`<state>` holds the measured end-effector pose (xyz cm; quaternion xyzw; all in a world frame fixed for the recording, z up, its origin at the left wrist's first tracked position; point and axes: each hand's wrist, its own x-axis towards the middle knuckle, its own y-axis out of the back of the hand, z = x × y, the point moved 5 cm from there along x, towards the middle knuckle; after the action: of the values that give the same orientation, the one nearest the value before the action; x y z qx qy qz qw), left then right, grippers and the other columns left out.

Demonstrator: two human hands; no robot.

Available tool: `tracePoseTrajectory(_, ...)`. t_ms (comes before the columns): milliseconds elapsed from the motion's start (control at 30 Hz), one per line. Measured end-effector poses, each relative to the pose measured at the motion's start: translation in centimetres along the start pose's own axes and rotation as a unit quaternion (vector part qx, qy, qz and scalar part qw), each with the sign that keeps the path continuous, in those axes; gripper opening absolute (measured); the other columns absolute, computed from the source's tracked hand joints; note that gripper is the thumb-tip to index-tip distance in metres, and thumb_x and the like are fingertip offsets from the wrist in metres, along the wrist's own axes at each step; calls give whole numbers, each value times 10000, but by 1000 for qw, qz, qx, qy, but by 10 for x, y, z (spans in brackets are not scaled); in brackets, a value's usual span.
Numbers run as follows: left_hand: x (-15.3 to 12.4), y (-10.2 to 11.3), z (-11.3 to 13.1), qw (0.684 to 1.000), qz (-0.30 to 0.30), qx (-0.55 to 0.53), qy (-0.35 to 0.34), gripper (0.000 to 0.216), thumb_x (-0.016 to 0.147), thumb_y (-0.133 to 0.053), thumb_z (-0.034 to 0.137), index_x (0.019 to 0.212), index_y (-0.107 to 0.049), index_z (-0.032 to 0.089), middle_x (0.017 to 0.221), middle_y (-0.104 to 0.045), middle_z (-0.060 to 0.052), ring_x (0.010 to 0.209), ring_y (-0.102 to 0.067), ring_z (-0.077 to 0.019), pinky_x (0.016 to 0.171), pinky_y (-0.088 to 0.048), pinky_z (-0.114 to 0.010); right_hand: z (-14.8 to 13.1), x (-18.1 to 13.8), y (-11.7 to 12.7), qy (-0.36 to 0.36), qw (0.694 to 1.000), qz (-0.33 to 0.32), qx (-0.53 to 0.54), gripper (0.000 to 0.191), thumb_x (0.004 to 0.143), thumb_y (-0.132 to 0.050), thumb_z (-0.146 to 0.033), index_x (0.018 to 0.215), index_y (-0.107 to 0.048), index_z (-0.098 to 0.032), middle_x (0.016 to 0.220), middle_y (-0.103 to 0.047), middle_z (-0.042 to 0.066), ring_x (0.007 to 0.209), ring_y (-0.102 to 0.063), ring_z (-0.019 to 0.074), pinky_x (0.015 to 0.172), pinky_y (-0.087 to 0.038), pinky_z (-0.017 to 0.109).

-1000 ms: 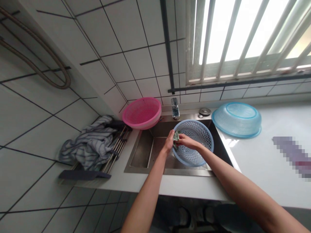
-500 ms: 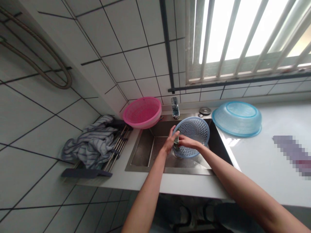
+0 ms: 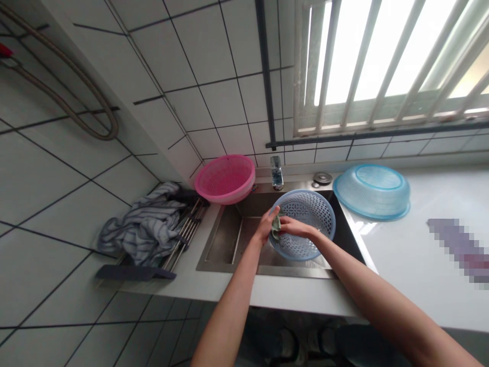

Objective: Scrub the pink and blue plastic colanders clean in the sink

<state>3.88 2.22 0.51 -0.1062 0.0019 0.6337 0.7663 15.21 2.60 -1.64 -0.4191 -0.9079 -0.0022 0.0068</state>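
Observation:
A light blue plastic colander point(image 3: 323, 214) is held tilted over the steel sink point(image 3: 219, 250). My left hand point(image 3: 265, 225) grips the colander's left rim, thumb on top and the other fingers partly hidden. Against that same rim, my right hand point(image 3: 293, 226) pinches a green cloth point(image 3: 275, 228) that drapes over the edge. The right fingertips are partly covered by the cloth. Behind the colander stands the chrome faucet point(image 3: 276, 173).
A pink basket point(image 3: 226, 179) leans at the sink's back left corner. An upside-down clear blue basin point(image 3: 376, 191) sits on the counter to the right. A striped cloth point(image 3: 147, 227) lies over a rack point(image 3: 187, 227) at left. A drain strainer point(image 3: 322, 178) rests behind the sink.
The colander has shifted slightly right and toward me and faces up more. More of the green cloth shows at its left rim. Both hands stay at that rim.

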Motion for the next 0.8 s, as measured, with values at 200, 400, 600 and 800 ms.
tracePoseTrajectory(200, -1, -5, -2, 1000, -11, -25, 4, 658, 793, -790, 665, 1241, -760, 183, 1310, -741, -126, 1269, -643, -330, 1146, -440, -465, -6, 4, 22, 46, 981, 187, 12, 255, 781, -643, -424, 860, -654, -182, 837, -671, 38, 731, -554, 175, 674, -467, 290)
tracePoseTrajectory(400, 1, -15, -2, 998, -43, -35, 13, 701, 797, -786, 672, 1298, -731, 184, 1360, -718, -128, 1301, -619, -337, 1163, -419, -470, -13, -9, 50, 46, 961, 270, 26, 280, 792, -642, -448, 913, -660, -196, 900, -699, 53, 777, -581, 187, 707, -489, 297)
tracePoseTrajectory(600, 0, 1, 6, 999, 27, 32, -34, 616, 792, -770, 683, 1146, -773, 179, 1241, -755, -115, 1199, -660, -311, 1127, -443, -444, 5, 4, -8, -1, 1000, 16, -1, 199, 716, -710, -339, 828, -671, -178, 835, -679, 39, 704, -551, 163, 640, -460, 280)
tracePoseTrajectory(800, 4, -8, -3, 999, -38, 20, -20, 646, 837, -749, 653, 1284, -729, 187, 1354, -714, -116, 1276, -619, -302, 1141, -427, -423, 0, 2, 40, 25, 965, 255, 53, 302, 783, -654, -469, 908, -643, -195, 887, -679, 51, 740, -572, 175, 678, -493, 295)
